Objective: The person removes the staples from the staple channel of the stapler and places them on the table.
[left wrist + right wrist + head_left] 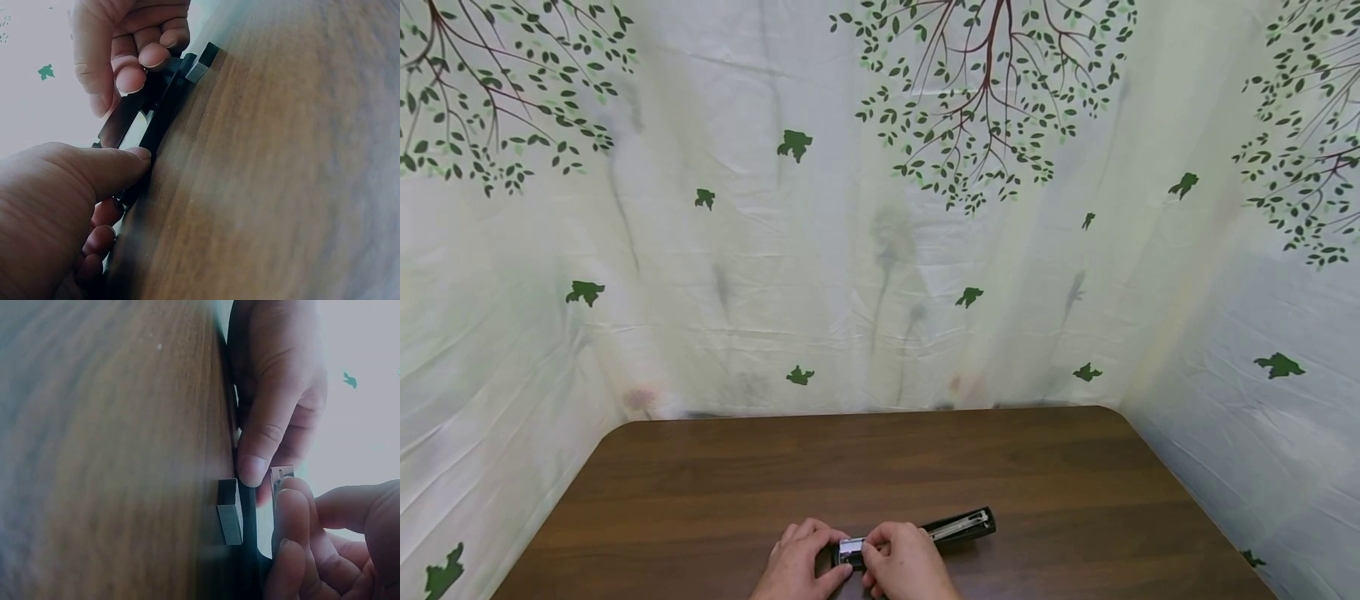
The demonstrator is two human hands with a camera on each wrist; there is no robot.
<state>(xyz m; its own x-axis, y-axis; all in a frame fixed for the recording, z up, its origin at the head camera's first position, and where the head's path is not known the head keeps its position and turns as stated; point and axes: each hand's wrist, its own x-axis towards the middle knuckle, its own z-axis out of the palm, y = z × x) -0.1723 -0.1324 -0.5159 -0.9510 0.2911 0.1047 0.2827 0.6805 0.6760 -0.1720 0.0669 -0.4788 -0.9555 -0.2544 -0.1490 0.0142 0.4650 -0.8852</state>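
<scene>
A black stapler (973, 526) lies slantwise near the table's front, swung open, with silver metal showing along its far right arm. My left hand (805, 562) grips its left end, thumb on the near side and fingers on the far side. Over its middle, my right hand (912, 565) pinches the stapler's slim upper part with curled fingers; a slotted metal tip (282, 470) sticks out past the fingertips in the right wrist view. Beside the stapler stands a small block of staples (230, 515), hidden from the head view. Fingers cover much of the stapler's middle.
The brown wooden table (850, 467) has rounded far corners. White cloth (820, 275) printed with branches and green leaves hangs behind it and along both sides.
</scene>
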